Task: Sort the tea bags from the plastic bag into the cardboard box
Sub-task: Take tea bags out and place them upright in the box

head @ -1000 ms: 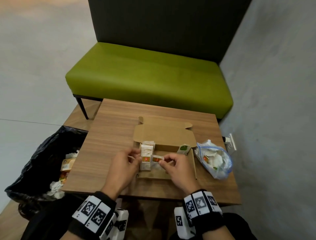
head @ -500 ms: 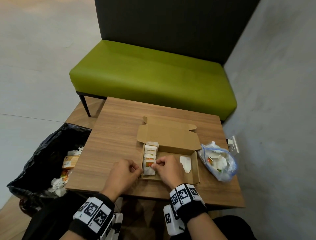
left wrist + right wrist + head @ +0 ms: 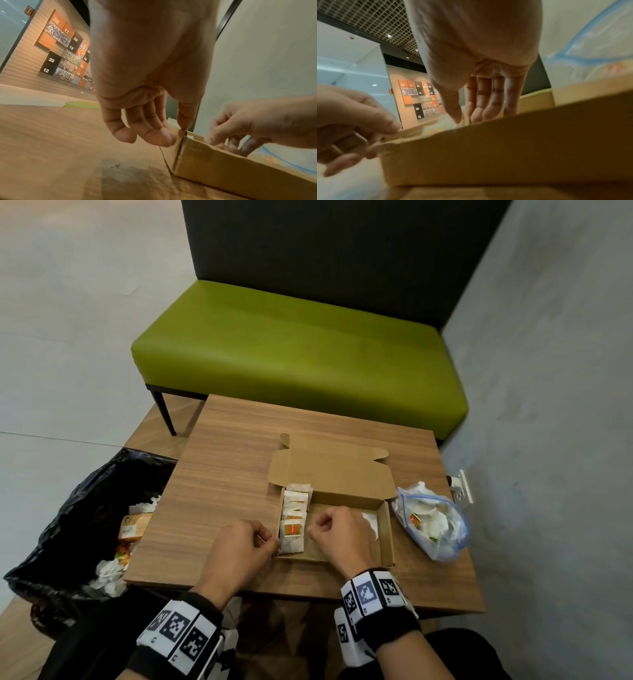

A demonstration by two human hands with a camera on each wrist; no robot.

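Note:
An open cardboard box (image 3: 387, 537) lies on the wooden table (image 3: 222, 491), lid folded back. A row of white tea bags (image 3: 297, 501) fills its left side, and the nearest one, the orange-labelled tea bag (image 3: 292, 530), lies face up. My left hand (image 3: 270, 540) pinches the box's front-left corner (image 3: 180, 136) between thumb and fingers. My right hand (image 3: 313, 530) reaches down inside the box beside that row, fingers curled, and its thumb and forefinger (image 3: 462, 119) pinch the pale edge of the tea bag. A clear plastic bag (image 3: 438, 529) holding more tea bags sits right of the box.
One loose white tea bag (image 3: 370, 522) lies in the right half of the box. A black bin bag (image 3: 85, 508) with rubbish stands left of the table. Behind the table is a green bench (image 3: 291, 354); a grey wall with a socket (image 3: 463, 487) runs along the right.
Both hands held the orange-labelled tea bag over the box; it now lies at the near end of the row. My left hand has shifted to the box's corner.

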